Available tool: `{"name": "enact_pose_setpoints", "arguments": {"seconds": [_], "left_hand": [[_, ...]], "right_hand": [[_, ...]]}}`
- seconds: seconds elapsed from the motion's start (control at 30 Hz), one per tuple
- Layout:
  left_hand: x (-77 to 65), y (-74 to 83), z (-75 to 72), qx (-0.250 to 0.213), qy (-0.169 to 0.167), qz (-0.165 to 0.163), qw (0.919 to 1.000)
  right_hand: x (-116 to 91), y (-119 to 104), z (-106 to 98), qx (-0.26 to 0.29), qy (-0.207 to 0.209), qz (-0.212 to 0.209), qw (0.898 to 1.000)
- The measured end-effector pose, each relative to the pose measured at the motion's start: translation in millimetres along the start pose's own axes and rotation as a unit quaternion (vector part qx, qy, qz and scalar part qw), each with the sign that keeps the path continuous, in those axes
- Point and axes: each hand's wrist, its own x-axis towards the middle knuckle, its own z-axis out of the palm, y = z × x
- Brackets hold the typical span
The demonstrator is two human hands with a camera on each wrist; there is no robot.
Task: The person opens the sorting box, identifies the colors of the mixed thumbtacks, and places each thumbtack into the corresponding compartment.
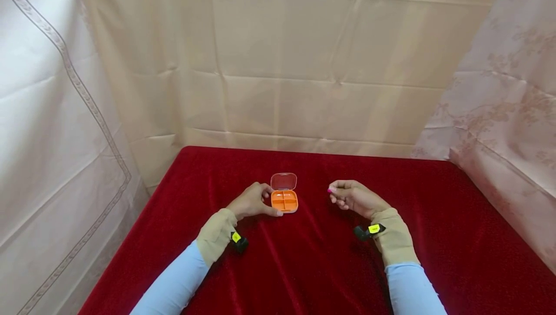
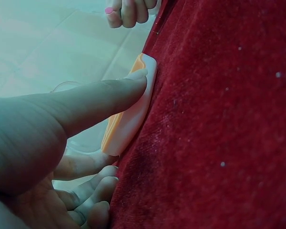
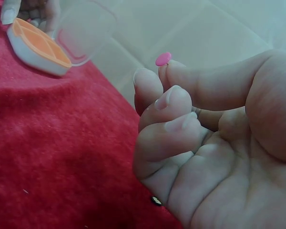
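An orange and white pill box point(image 1: 292, 207), divided into compartments, sits on the red cloth with its clear lid point(image 1: 284, 181) raised at the back. My left hand point(image 1: 252, 200) holds it from the left. In the left wrist view the thumb presses the near white side of the box point(image 2: 134, 110), and a finger touches its other end. To the right, apart from the box, my right hand point(image 1: 357, 198) pinches a small pink pill point(image 3: 163, 59) between thumb and index finger. The other fingers of that hand are curled.
A red velvet cloth point(image 1: 304, 267) covers the table. Behind it hangs a beige curtain point(image 1: 278, 64), with pale patterned drapes at the left point(image 1: 48, 112) and right point(image 1: 517, 78). In the right wrist view a small dark object point(image 3: 156, 201) shows beneath the hand.
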Motion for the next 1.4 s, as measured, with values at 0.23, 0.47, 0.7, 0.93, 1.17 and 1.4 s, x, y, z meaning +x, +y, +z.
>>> {"name": "enact_pose_setpoints", "arguments": {"seconds": [0.23,0.47,0.7,0.93,1.17,1.4], "left_hand": [[-0.8,0.9,-0.1,-0.001,0.000,0.002,1.0000],[-0.2,-0.6,0.6,0.001,-0.001,-0.001,1.0000],[0.0,-1.9,1.1,-0.001,-0.003,-0.002,1.0000],[-0.2,0.6,0.8,0.001,-0.002,0.002,1.0000],[-0.6,1.1,0.9,-0.002,-0.002,0.003,1.0000],[-0.4,0.0,0.7,-0.008,-0.004,0.000,1.0000]], "right_hand": [[4,2,7,-0.013,0.010,0.014,1.000],[5,1,9,-0.019,0.008,0.013,1.000],[6,2,8,-0.011,0.005,0.012,1.000],[6,2,10,-0.013,0.010,0.010,1.000],[7,2,11,-0.022,0.007,0.008,1.000],[8,3,11,-0.034,0.007,0.008,0.999]]}}
